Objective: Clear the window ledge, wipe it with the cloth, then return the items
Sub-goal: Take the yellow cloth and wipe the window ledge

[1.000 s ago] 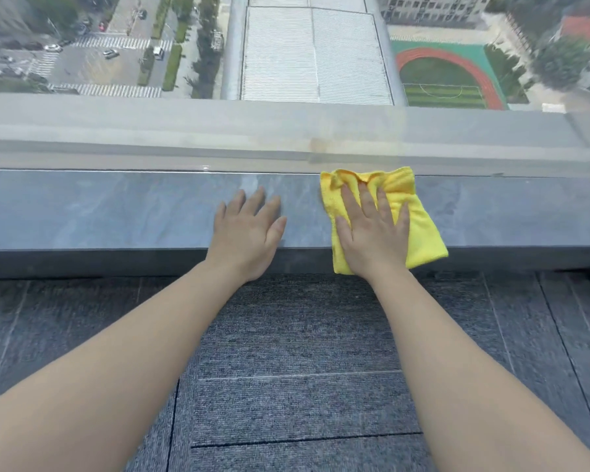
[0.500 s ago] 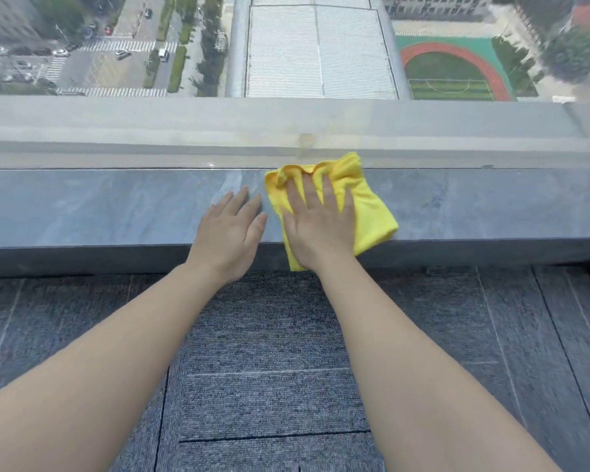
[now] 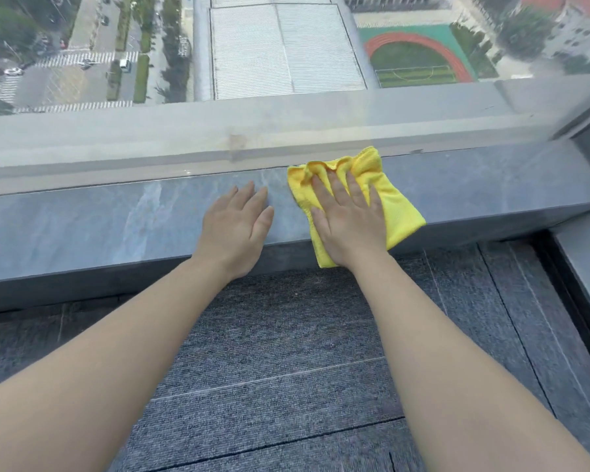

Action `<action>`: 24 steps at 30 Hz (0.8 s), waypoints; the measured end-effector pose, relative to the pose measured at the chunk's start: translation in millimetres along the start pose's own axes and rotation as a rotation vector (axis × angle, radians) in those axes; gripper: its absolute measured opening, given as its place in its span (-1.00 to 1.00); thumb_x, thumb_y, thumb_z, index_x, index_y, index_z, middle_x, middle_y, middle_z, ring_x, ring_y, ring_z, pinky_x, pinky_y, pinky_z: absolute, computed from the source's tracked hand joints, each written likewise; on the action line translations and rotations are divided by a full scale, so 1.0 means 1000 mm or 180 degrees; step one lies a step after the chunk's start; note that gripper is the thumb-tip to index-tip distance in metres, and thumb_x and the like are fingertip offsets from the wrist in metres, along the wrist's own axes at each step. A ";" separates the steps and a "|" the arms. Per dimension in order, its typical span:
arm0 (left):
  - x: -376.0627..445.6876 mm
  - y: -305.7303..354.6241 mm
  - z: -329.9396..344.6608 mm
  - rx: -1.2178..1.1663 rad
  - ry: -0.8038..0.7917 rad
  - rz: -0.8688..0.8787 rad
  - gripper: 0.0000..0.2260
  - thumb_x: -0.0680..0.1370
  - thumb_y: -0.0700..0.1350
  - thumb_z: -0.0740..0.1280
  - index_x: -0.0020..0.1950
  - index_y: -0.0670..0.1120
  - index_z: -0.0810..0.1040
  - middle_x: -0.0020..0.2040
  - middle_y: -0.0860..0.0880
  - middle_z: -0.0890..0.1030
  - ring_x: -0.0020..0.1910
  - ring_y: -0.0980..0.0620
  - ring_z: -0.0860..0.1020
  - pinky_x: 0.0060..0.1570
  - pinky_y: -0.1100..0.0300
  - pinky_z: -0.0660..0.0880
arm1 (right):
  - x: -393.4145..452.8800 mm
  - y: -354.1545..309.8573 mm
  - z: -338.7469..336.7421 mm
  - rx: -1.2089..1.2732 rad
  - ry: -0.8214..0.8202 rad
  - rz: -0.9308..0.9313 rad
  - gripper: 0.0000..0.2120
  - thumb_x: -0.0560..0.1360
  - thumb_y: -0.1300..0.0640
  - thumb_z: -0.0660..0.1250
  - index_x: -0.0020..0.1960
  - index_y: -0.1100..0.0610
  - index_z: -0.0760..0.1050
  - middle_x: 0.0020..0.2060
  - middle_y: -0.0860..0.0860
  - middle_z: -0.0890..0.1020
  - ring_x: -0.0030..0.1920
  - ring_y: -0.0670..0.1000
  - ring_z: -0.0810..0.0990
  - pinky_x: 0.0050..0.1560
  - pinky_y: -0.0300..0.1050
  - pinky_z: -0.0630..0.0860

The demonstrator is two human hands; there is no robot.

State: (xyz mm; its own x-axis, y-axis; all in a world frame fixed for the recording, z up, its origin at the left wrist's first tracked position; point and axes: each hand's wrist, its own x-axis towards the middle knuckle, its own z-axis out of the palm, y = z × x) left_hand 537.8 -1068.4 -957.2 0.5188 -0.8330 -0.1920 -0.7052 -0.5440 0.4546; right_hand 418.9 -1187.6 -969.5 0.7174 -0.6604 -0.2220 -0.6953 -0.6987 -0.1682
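Your right hand [image 3: 349, 223] lies flat and spread on the yellow cloth [image 3: 392, 202], palm down rather than gripping, so the pressure goes evenly into the ledge [image 3: 82, 229]. The cloth sits at about one o'clock from the centre of view, bunched at its far edge against the window [image 3: 286, 131] and with its near corner hanging over the ledge's front lip. Your left hand [image 3: 235, 226] rests open and empty on bare stone just beside it, at twelve o'clock, likely as a brace. No items show on the ledge, so wiping looks to be the step in hand.
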 end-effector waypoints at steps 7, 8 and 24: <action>0.020 0.034 0.016 0.0257 -0.0181 0.0219 -0.37 0.43 0.16 -0.21 0.45 -0.03 0.15 0.53 -0.06 0.12 0.51 -0.08 0.02 0.50 -0.05 -0.06 | 0.003 0.076 -0.012 0.0040 0.0126 0.0715 -0.50 0.60 -0.07 -0.13 0.52 -0.05 -0.11 0.55 -0.05 -0.06 0.55 0.02 -0.16 0.50 0.10 -0.19; 0.021 0.037 0.016 0.0293 -0.0209 0.0234 -0.36 0.42 0.17 -0.22 0.45 -0.03 0.15 0.53 -0.06 0.12 0.51 -0.07 0.03 0.50 -0.03 -0.06 | 0.004 0.083 -0.014 0.0056 0.0124 0.0843 -0.49 0.60 -0.07 -0.13 0.52 -0.04 -0.11 0.55 -0.05 -0.06 0.55 0.02 -0.16 0.50 0.11 -0.20; 0.033 0.027 0.000 0.0270 -0.0353 0.0144 -0.28 0.38 0.21 -0.26 0.42 -0.06 0.23 0.50 -0.09 0.22 0.49 -0.14 0.12 0.48 -0.01 0.05 | 0.003 -0.008 -0.010 0.0113 -0.0293 0.0015 -0.50 0.59 -0.11 -0.14 0.51 -0.12 -0.15 0.55 -0.09 -0.11 0.54 0.07 -0.23 0.45 0.25 -0.27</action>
State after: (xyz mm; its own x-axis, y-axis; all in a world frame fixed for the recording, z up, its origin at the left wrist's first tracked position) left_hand 535.7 -1110.2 -951.5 0.4323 -0.8603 -0.2702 -0.7674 -0.5084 0.3908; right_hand 427.0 -1187.0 -959.0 0.7082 -0.6343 -0.3101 -0.7009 -0.6845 -0.2006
